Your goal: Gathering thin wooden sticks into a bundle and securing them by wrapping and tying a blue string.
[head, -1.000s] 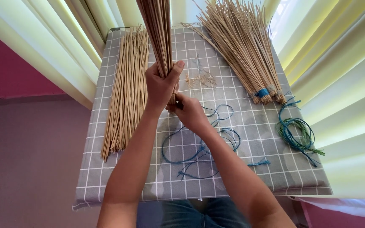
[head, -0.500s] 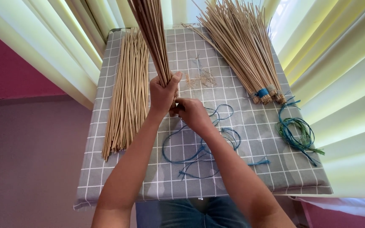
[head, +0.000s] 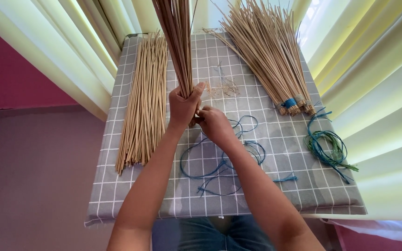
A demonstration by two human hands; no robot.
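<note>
A loose pile of pale sticks (head: 144, 104) lies along the left side of the grey checked table (head: 117, 195). The left hand (head: 184, 104) is clenched around the lower end of an upright stick bundle (head: 177, 42), held above the table's middle. The right hand (head: 215, 123) touches the bundle's base, fingers pinched there; what they grip cannot be told. Blue cord (head: 219, 162) loops on the cloth beneath. A bound stick bundle (head: 268, 56) lies right, green-blue cord (head: 329, 148) coiled beyond.
</note>
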